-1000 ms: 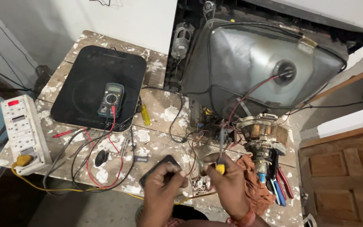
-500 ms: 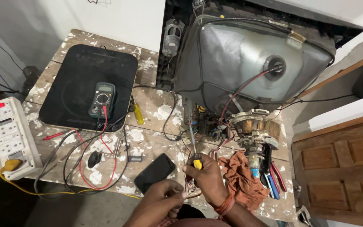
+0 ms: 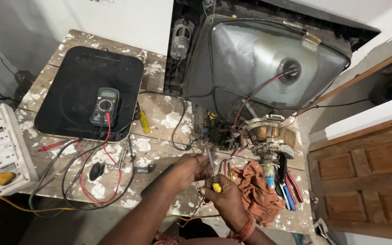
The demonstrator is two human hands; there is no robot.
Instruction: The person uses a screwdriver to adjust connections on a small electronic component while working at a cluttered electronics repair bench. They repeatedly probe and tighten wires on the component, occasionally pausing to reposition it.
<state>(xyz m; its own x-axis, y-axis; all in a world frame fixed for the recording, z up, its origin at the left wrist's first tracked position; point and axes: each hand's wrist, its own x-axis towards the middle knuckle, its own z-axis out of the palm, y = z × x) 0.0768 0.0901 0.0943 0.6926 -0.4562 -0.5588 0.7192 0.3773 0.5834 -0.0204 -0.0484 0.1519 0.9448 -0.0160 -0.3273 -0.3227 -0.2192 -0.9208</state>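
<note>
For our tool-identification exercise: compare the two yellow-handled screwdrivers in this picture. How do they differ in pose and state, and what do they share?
The held screwdriver is gripped in the right hand, shaft pointing up towards the circuit board; the loose screwdriver lies flat on the paint-spattered table, untouched. The held screwdriver's handle is mostly covered, while the loose screwdriver's shows fully. The loose one lies beside the black cooktop. Both have yellow handles.

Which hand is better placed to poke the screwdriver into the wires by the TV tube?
Probably the right hand. It already grips the yellow-handled screwdriver, whose shaft points up toward the circuit parts under the tube. The left hand is beside the shaft and seems to hold no tool.
</note>
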